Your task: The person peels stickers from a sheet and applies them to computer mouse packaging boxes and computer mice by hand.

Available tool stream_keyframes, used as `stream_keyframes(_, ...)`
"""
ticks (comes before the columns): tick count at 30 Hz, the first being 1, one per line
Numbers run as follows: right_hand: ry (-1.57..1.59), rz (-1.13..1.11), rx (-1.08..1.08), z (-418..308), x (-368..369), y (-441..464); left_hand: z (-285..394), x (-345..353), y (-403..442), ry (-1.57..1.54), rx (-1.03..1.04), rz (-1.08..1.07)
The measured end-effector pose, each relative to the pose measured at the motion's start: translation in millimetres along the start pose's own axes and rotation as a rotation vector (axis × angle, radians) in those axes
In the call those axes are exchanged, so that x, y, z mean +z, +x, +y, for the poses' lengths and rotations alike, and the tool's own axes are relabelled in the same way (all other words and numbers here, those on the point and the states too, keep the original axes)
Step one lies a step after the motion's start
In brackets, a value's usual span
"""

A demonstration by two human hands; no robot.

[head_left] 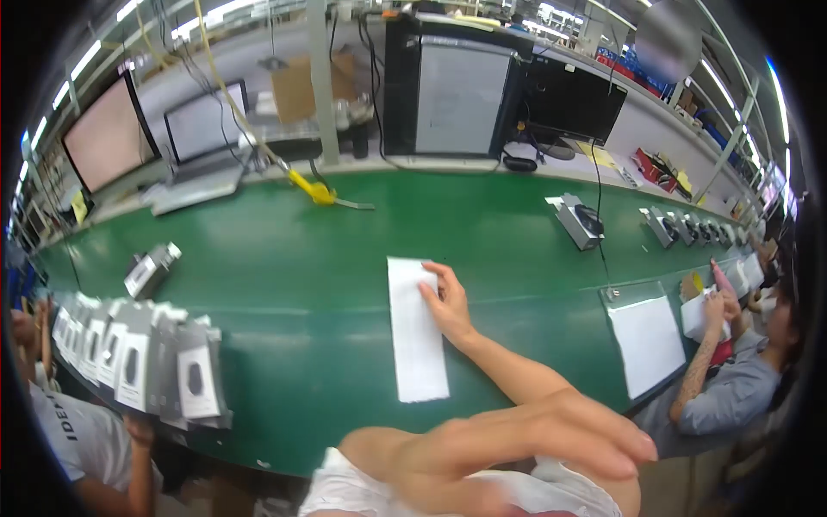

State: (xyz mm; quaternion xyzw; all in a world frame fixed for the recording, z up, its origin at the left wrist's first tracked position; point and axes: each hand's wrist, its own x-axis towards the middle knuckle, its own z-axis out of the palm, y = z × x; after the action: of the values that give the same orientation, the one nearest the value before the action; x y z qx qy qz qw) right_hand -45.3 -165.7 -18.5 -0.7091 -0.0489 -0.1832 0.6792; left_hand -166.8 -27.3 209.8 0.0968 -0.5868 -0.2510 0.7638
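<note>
A long, narrow strip of white paper (415, 345) lies on the green worktop in front of me. My right hand (450, 306) grips its upper right edge, with the thumb on top of the sheet and the fingers curled at the edge. Close to the camera, my left hand (534, 439) reaches across from left to right over my right forearm. Its fingers are stretched out, slightly blurred, and no object shows in it. White cloth (345, 487) is visible beneath my left hand.
Several small product boxes (133, 366) stand in rows at left; one box (153, 270) lies behind them. A yellow-handled tool (314, 188) is at the back. Another box (579, 222) and a clear sleeve with white paper (646, 345) lie right. People sit at both sides.
</note>
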Motion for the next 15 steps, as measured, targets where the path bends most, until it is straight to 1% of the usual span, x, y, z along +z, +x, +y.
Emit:
stream_keyframes(1, -0.032, 0.011, -0.010, 2.2, -2.1, -3.0, 11.5, -1.4, -4.6, -0.027, 0.043, 0.048)
stream_keyframes(2, 0.027, 0.017, 0.004, -2.8, 0.3, -3.3, 18.1, 0.9, -9.9, -0.009, 0.082, 0.100)
stream_keyframes(3, -0.015, -0.011, 0.024, -3.1, -2.4, -3.2, 24.7, 4.0, -16.3, 0.021, 0.109, 0.146)
stream_keyframes(4, 0.042, 0.005, 0.006, -3.7, 1.7, -1.8, 29.8, 7.2, -23.1, 0.044, 0.135, 0.187)
stream_keyframes(6, 0.041, -0.023, 0.053, -10.0, 0.8, -2.1, 37.2, 10.9, -34.2, 0.077, 0.181, 0.248)
stream_keyframes(9, 0.005, -0.005, 0.051, -4.6, -0.2, -1.0, 44.8, 12.6, -45.9, 0.107, 0.243, 0.314)
stream_keyframes(10, -0.019, -0.016, 0.086, -4.2, 1.5, -3.5, 46.9, 12.1, -48.5, 0.111, 0.270, 0.337)
stream_keyframes(13, 0.118, 0.003, 0.081, -4.9, 2.1, -0.3, 51.2, 10.5, -55.2, 0.142, 0.327, 0.388)
stream_keyframes(14, 0.123, -0.012, 0.161, -18.7, 5.2, -1.2, 52.0, 11.3, -54.8, 0.160, 0.332, 0.393)
stream_keyframes(15, 0.107, -0.018, 0.148, -13.5, 5.5, -2.7, 52.2, 11.5, -54.6, 0.166, 0.339, 0.401)
